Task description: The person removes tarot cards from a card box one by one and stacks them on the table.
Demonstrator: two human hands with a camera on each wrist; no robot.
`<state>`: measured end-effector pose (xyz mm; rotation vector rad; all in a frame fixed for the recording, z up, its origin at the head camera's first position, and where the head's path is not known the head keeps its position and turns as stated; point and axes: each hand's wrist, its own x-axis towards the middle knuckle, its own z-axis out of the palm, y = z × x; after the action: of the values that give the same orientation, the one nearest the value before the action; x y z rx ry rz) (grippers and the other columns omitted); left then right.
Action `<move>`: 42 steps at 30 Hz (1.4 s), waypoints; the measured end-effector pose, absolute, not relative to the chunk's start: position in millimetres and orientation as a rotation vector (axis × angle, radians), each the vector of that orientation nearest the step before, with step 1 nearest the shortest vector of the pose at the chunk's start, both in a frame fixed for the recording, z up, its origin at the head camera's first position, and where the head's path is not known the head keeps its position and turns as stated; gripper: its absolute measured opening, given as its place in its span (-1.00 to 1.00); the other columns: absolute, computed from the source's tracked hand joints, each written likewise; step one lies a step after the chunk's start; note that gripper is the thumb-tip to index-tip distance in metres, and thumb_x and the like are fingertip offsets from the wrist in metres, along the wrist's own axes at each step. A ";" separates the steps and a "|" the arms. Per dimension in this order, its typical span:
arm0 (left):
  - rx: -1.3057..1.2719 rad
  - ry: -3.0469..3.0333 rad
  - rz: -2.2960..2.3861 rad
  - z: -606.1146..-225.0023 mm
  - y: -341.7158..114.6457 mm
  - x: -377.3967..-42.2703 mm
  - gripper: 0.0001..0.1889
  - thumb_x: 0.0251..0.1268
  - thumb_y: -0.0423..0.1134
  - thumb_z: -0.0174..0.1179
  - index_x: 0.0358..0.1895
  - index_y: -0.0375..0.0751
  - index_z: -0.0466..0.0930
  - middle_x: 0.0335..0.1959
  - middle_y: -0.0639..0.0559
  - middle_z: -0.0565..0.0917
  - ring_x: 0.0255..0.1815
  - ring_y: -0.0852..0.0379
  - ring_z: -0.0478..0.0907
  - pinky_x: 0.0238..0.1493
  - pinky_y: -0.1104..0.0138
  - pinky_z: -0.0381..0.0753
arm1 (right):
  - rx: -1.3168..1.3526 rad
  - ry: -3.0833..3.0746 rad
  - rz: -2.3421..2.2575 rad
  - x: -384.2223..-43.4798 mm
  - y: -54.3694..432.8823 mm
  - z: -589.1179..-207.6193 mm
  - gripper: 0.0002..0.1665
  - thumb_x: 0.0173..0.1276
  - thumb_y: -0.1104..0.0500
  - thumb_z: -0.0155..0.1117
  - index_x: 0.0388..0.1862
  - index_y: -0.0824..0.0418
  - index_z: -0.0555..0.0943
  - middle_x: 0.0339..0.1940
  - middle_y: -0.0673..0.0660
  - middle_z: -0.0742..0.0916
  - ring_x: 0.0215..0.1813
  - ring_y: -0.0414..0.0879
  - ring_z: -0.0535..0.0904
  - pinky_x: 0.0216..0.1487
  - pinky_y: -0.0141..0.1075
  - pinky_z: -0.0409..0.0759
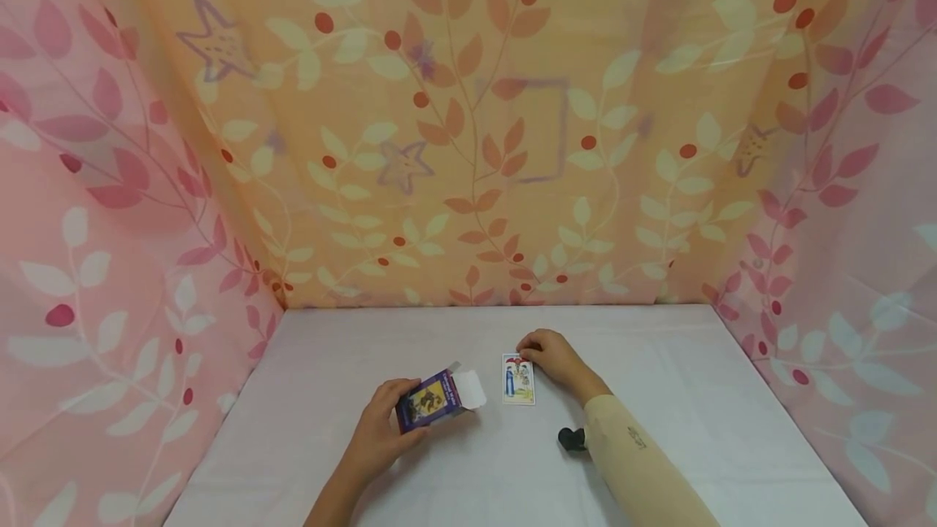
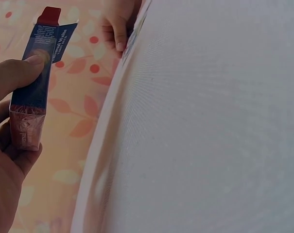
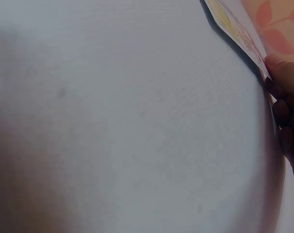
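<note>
My left hand (image 1: pixel 378 427) grips a dark blue and purple card box (image 1: pixel 428 402) with a yellow picture on its front. Its white end flap (image 1: pixel 470 389) hangs open toward the right. In the left wrist view the thumb lies across the box (image 2: pixel 36 80), with the fingers behind it. To the right, my right hand (image 1: pixel 554 354) pinches the top right corner of an illustrated card (image 1: pixel 519 381), which shows a figure in blue and a red shape. In the right wrist view the thumb is on top of the card (image 3: pixel 234 29) and a dark shadow runs along its edge.
A small black object (image 1: pixel 572 439) lies beside the right forearm, partly covered by the beige sleeve (image 1: pixel 644 462). White cloth covers the table (image 1: pixel 351 340). Patterned curtains, orange at the back (image 1: pixel 468 104) and pink at the sides (image 1: pixel 110 267), hang around it.
</note>
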<state>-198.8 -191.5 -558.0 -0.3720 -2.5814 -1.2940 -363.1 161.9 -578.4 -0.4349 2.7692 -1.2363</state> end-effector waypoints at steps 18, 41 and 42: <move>-0.385 -2.558 -1.247 -562.4 -192.1 -197.0 -0.15 -0.20 -0.26 0.71 0.31 0.11 0.55 0.24 0.23 0.55 0.29 0.16 0.50 0.36 -0.01 0.52 | -0.422 2.756 -1.346 -347.1 164.5 -570.6 -0.86 0.41 0.11 0.40 -0.09 0.05 0.74 -0.13 -0.07 0.74 -0.03 -0.13 0.60 0.16 -0.08 0.61; -0.341 -2.567 -1.267 -557.2 -192.2 -195.5 -0.14 -0.18 -0.31 0.69 0.34 0.03 0.53 0.26 0.23 0.51 0.31 0.13 0.47 0.36 -0.07 0.50 | -0.429 2.911 -1.517 -281.5 143.6 -531.1 -0.86 0.34 0.15 0.48 -0.13 0.05 0.77 -0.24 -0.12 0.73 -0.17 -0.19 0.56 -0.13 -0.33 0.57; -0.341 -2.565 -1.268 -556.9 -192.3 -195.3 -0.14 -0.18 -0.30 0.69 0.34 0.05 0.53 0.26 0.22 0.52 0.31 0.12 0.47 0.36 -0.07 0.51 | -0.447 2.915 -1.526 -278.8 142.4 -530.3 -0.86 0.34 0.16 0.48 -0.13 0.05 0.77 -0.24 -0.13 0.73 -0.18 -0.20 0.56 -0.13 -0.33 0.57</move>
<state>-195.3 -192.3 -556.9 -0.3409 -2.5648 -1.2676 -278.8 142.4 -530.3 -0.4465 2.9147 -1.5261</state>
